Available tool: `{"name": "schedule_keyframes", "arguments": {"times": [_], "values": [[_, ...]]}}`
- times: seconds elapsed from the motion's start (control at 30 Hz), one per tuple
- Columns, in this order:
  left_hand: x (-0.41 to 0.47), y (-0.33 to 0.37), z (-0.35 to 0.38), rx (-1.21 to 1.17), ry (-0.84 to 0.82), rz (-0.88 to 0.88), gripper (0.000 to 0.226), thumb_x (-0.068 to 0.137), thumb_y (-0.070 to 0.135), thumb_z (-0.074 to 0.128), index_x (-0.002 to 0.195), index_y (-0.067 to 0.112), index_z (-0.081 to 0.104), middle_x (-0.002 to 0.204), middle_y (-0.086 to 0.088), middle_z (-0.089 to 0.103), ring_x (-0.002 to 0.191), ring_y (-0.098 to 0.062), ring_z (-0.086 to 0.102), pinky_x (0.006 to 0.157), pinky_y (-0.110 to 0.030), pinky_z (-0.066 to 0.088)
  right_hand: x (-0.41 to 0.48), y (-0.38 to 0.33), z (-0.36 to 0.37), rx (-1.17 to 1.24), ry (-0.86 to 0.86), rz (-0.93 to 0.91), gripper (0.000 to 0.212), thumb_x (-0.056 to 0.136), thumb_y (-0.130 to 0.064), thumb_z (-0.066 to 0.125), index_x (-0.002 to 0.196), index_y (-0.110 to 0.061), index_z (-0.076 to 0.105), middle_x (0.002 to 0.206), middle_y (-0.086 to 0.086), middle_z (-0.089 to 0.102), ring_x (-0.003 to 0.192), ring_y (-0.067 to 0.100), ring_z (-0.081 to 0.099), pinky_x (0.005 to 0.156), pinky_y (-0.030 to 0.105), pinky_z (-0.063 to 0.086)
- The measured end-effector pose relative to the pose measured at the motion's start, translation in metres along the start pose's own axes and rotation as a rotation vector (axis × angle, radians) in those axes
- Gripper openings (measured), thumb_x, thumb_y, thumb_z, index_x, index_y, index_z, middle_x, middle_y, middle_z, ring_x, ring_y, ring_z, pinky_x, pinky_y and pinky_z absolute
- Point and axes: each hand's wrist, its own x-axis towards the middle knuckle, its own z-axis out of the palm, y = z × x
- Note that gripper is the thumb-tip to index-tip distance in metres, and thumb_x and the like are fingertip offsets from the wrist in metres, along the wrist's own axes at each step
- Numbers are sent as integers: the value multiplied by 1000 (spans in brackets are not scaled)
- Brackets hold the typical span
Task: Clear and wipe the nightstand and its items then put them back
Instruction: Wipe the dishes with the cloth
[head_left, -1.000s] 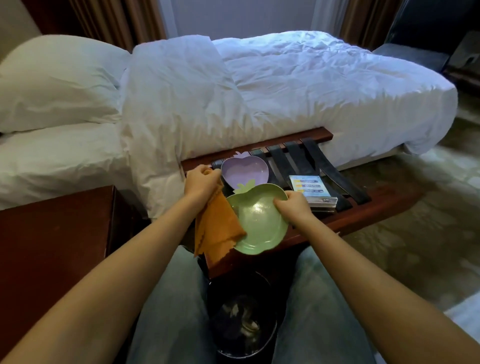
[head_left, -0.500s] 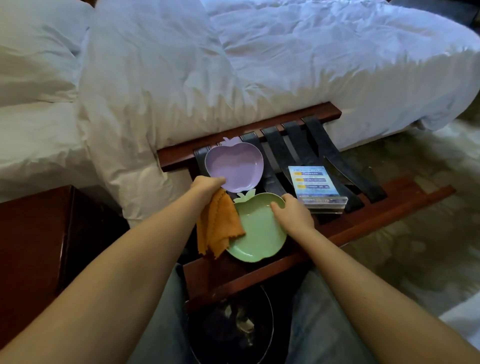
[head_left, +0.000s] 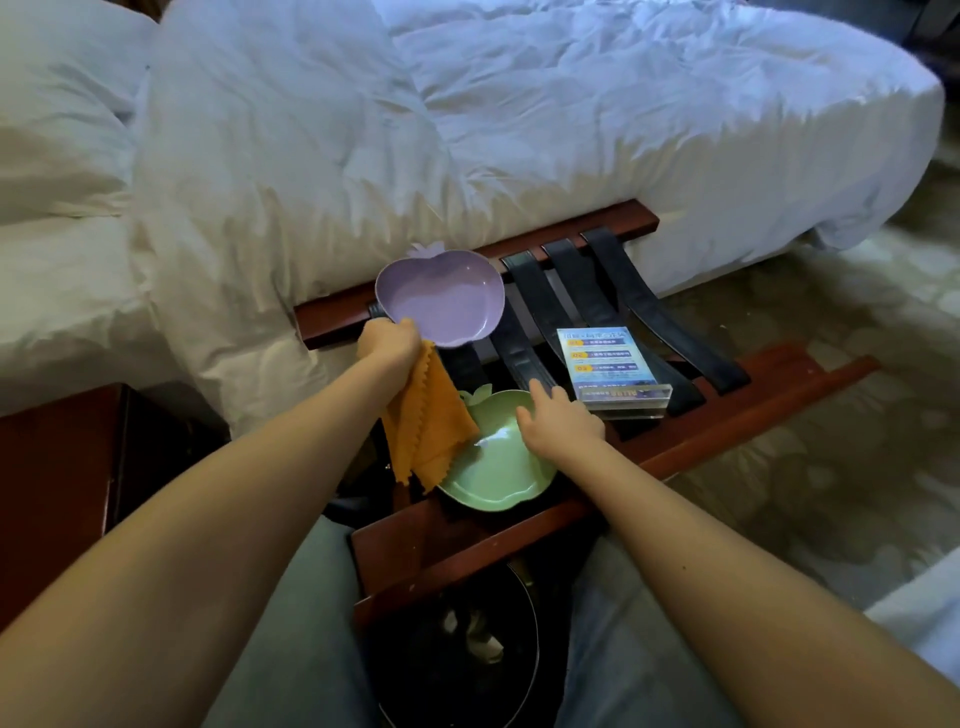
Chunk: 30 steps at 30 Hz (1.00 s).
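Luggage rack (head_left: 727, 423): left hand (head_left: 389, 344) tight on purple dish (head_left: 441, 293) and cloth (head_left: 426, 426), right hand (head_left: 560, 423) spread on green dish (head_left: 493, 470).

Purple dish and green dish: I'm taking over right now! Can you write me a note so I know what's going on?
Left hand grips the purple dish by its near rim, tipped up, with the orange cloth hanging from the same hand.
Right hand rests on the rim of the green dish, fingers fairly straight.
That dish and the sign holder sit on the luggage rack.
Done: these items are off the nightstand.
Left: wipe the purple dish (the rest, I cannot tell), then put everything back.
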Motion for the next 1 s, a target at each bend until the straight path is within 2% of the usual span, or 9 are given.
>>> {"name": "schedule_keyframes", "arguments": {"times": [0.13, 0.27, 0.33, 0.4, 0.53, 0.63, 0.73, 0.83, 1.0], "values": [[-21, 15, -18, -76, -131, 53, 21, 90, 17, 47, 69, 12, 46, 65, -7, 41, 54, -16, 35, 52, -27, 31, -14, -6, -16, 592, 117, -14, 53, 100, -41, 25, 137, -5, 34, 138, 17, 42, 126, 34, 42, 93, 40, 36], [-55, 18, -39, -44, -276, 163, 14, 88, 15, 49, 77, 11, 57, 75, -13, 53, 64, -22, 48, 66, -30, 43, -38, -16, -40, 1163, 155, -48, 65, 98, -47, 30, 149, -14, 8, 147, 10, 33, 131, 30, 38, 104, 41, 33], [-77, 18, -49, -16, -338, 188, 21, 89, 17, 51, 71, 12, 60, 74, -12, 58, 68, -23, 53, 76, -33, 48, -55, -19, -47, 1443, 111, -58, 62, 96, -40, 42, 145, -20, 9, 119, 5, 52, 97, 27, 62, 82, 40, 51], [-98, 16, -62, 3, -397, 151, 16, 92, 22, 53, 82, 13, 62, 82, -11, 64, 77, -23, 60, 84, -35, 52, -70, -22, -48, 1622, 78, -59, 53, 97, -23, 46, 139, -24, 13, 104, 4, 52, 70, 24, 64, 60, 36, 57], [-133, 16, -97, -60, -531, 40, 30, 87, 33, 63, 102, 8, 60, 83, -11, 65, 72, -22, 62, 67, -34, 56, -94, -23, -42, 1582, 147, -39, 45, 99, -14, 33, 140, -23, 17, 113, 7, 49, 73, 27, 62, 55, 36, 58], [-153, 25, -114, -493, -312, 195, 37, 81, 9, 65, 112, 10, 45, 79, -7, 55, 63, -17, 57, 55, -29, 51, -110, -23, -27, 1285, 273, -48, 53, 97, -16, 34, 146, -20, 15, 135, 11, 43, 111, 35, 53, 87, 49, 51], [-183, 34, -113, -689, -44, 566, 52, 74, -3, 50, 110, 28, 29, 101, -4, 46, 88, -21, 55, 73, -37, 52, -127, -30, -16, 1176, 329, -147, 45, 98, -14, 34, 142, -14, 27, 124, 10, 52, 110, 27, 52, 84, 35, 46], [-189, 18, -96, -226, 72, 928, 54, 72, -7, 43, 120, 19, 45, 112, -11, 37, 102, -23, 48, 85, -9, 37, -142, -33, -16, 1220, 355, -216, 41, 101, -14, 29, 142, -15, 30, 124, 3, 49, 111, 17, 48, 90, 28, 39], [-170, -26, -80, 377, -228, 1150, 36, 71, 27, 48, 95, 7, 65, 110, -12, 55, 100, -30, 54, 85, -25, 36, -158, -30, -28, 1220, 414, -268, 45, 102, -19, 26, 147, -15, 20, 144, 6, 37, 130, 22, 37, 88, 17, 33]]}}
